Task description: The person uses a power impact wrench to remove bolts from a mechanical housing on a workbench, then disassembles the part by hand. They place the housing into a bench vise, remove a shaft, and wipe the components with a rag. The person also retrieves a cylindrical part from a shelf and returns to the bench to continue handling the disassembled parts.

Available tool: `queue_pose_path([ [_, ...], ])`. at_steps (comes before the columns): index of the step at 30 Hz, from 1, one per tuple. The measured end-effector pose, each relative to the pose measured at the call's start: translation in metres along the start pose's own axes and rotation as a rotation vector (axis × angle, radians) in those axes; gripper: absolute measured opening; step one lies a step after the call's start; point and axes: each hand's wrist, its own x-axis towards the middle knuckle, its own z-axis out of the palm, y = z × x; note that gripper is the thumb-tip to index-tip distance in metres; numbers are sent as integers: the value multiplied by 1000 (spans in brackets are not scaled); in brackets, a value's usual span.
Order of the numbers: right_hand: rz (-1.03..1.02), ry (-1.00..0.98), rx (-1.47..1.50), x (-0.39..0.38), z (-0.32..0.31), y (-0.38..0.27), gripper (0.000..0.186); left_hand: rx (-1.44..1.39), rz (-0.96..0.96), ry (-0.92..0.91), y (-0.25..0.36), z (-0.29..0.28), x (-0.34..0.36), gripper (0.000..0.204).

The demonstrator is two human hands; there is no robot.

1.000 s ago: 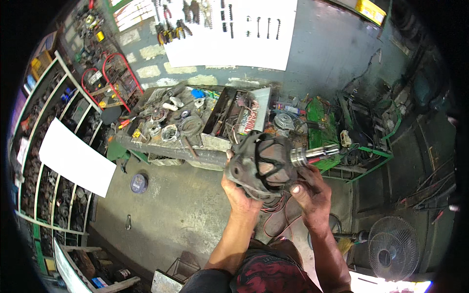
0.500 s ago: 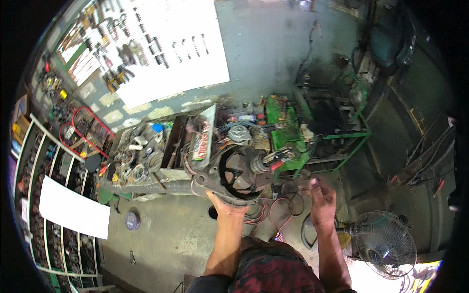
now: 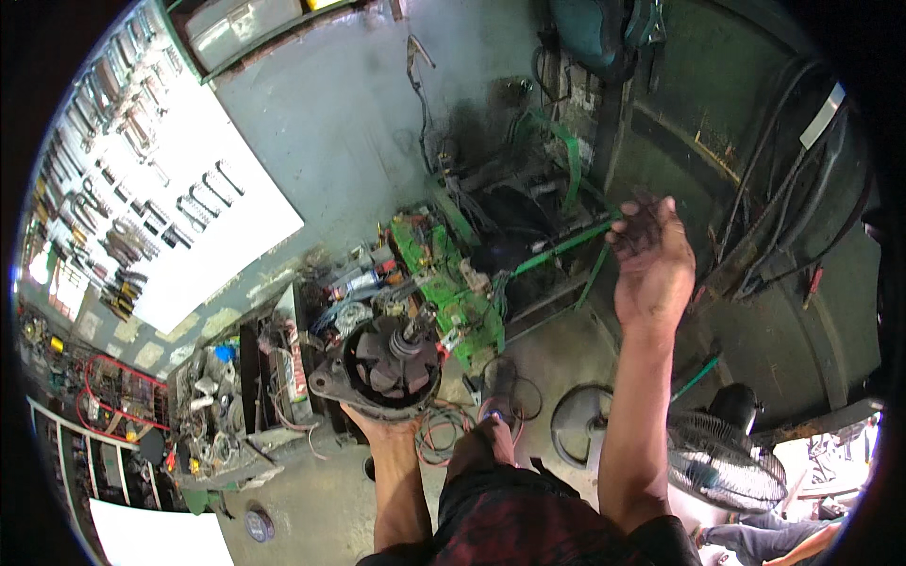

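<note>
My left hand (image 3: pixel 385 426) grips an alternator housing (image 3: pixel 324 382) from below, its fingers mostly hidden underneath. A claw-pole rotor (image 3: pixel 382 366) sits in the round housing, its shaft (image 3: pixel 412 332) sticking up toward the far right. Off to the right, my raised right hand (image 3: pixel 653 259) is apart from the alternator. Its palm shows, blackened on the fingers, which are loosely bent with nothing visible in them.
Beyond the alternator is a cluttered bench (image 3: pixel 219 415) of parts, beside a green metal stand (image 3: pixel 429 250). A tool board (image 3: pixel 236 245) hangs on the wall. At right stands a fan (image 3: pixel 722 462), with another person's legs (image 3: pixel 769 538) behind. Hoses (image 3: pixel 444 434) lie on the floor.
My view has turned to the right. My right hand has risen and moved outward, away from the alternator. The alternator, still in my left hand, has tipped so its shaft points more upward.
</note>
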Motion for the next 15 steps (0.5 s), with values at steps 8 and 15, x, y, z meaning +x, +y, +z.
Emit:
queue_pose_path([
  [8, 18, 123, -19, 125, 12, 54, 27, 104, 47, -169, -25, -5, 83, 73],
  [15, 242, -491, -337, 205, 29, 126, 36, 202, 88, -126, -27, -21, 145, 110],
])
